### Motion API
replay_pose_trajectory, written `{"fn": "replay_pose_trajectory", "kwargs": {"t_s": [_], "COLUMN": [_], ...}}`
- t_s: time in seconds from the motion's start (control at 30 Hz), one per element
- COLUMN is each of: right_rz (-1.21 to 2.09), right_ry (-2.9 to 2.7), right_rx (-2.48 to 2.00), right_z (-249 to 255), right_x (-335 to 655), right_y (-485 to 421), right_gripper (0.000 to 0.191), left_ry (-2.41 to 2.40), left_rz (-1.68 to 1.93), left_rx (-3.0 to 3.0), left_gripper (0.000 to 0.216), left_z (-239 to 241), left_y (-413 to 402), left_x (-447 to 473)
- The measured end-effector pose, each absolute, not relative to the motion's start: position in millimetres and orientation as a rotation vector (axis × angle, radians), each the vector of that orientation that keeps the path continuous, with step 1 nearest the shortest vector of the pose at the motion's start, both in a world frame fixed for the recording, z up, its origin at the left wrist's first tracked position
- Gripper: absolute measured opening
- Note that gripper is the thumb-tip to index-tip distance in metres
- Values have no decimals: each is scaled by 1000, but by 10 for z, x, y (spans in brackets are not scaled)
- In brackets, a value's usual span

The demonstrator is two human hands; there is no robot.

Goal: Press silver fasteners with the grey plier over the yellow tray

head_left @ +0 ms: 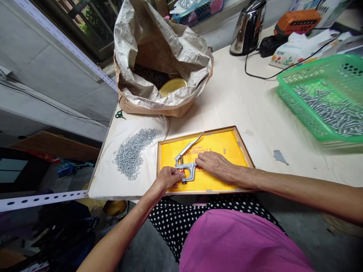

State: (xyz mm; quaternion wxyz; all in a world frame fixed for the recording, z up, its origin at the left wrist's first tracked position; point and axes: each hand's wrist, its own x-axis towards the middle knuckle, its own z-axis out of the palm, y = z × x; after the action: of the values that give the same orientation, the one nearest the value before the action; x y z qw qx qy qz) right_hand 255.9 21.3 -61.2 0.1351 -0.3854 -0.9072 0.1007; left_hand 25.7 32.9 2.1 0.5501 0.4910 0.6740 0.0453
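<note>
The hand press (187, 166) lies within the tray's (244, 147) raised edges, open tabletop (238, 102) beyond — its long lever (190, 145) slants away, tip rightward. Left hand (167, 177) pinched together at its gap; right hand (217, 166) by its frame, grip unclear

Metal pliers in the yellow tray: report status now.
Left hand at near end of pliers, partly covering it. Right hand at frame. Pliers in tray, lever swung open.

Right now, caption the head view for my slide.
Left hand and right hand at spring-loaded pliers in a yellow-lined tray, small metal parts piled alongside.
</note>
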Motion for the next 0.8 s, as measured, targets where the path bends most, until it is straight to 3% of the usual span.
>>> {"fn": "replay_pose_trajectory", "kwargs": {"t_s": [0.2,0.37,0.43,0.67,0.8], "right_rz": [220,211,210,302,325], "right_ry": [-2688,-2564,-2615,-2658,-2628], "right_rx": [-1137,-1206,-1222,-1239,-1216], "right_z": [-462,-348,-323,-243,-251], "right_x": [2582,2659,2681,2690,2684], "right_y": [269,435,535,642,568], "right_gripper": [14,69,80,69,61], "left_ry": [1662,1684,1684,1687,1778], "left_rz": [107,78,86,79,150], "left_rx": [1123,1139,1131,1164,1674], "left_gripper": [31,27,29,31,27], "left_z": [66,107,106,58,44], "left_y": [292,293,291,247,110], "left_x": [312,351,354,289,292]}}
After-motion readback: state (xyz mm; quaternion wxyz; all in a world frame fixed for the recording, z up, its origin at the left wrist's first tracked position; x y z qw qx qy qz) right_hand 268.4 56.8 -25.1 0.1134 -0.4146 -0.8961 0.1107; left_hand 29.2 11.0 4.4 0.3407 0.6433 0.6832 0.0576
